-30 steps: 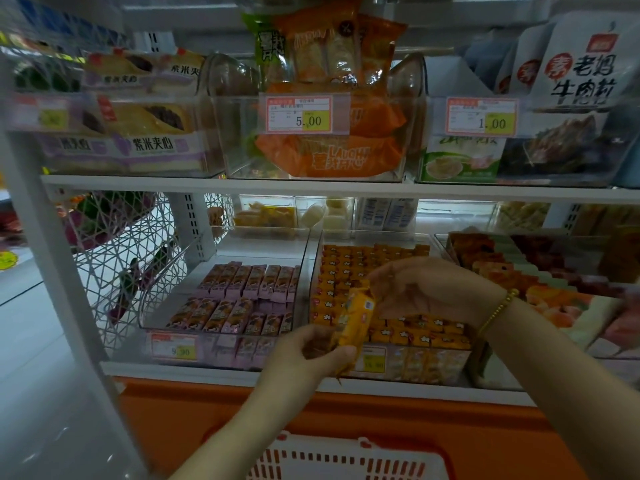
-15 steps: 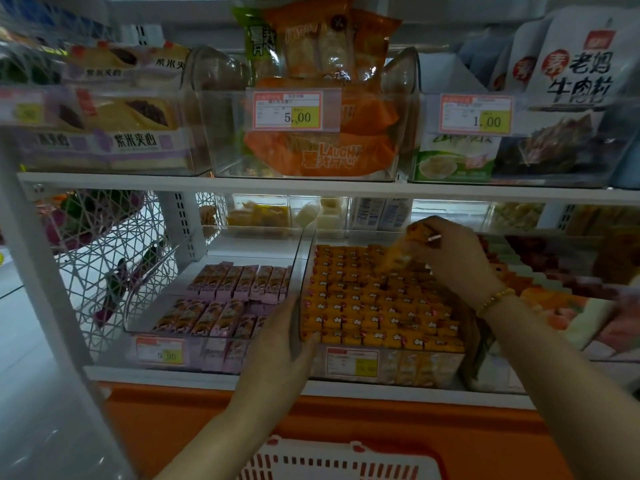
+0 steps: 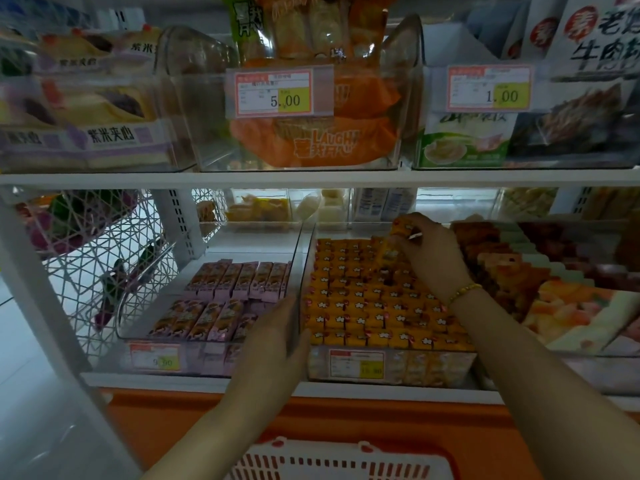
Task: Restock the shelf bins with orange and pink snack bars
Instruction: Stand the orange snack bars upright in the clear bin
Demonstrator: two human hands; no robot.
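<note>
A clear bin on the lower shelf is packed with rows of orange snack bars. My right hand reaches to the bin's back right and pinches one orange snack bar above the rear rows. To the left stands a second clear bin with two rows of pink snack bars. My left hand rests with straight fingers against the front corner wall between the two bins, holding nothing.
A red and white basket sits below, at the frame's bottom edge. The upper shelf hangs low over the bins. More snack bins lie to the right, and a white wire mesh panel closes the left side.
My right hand took the orange bar from my left hand and carried it to the back of the orange bin. My left hand moved onto the bin's front corner.
</note>
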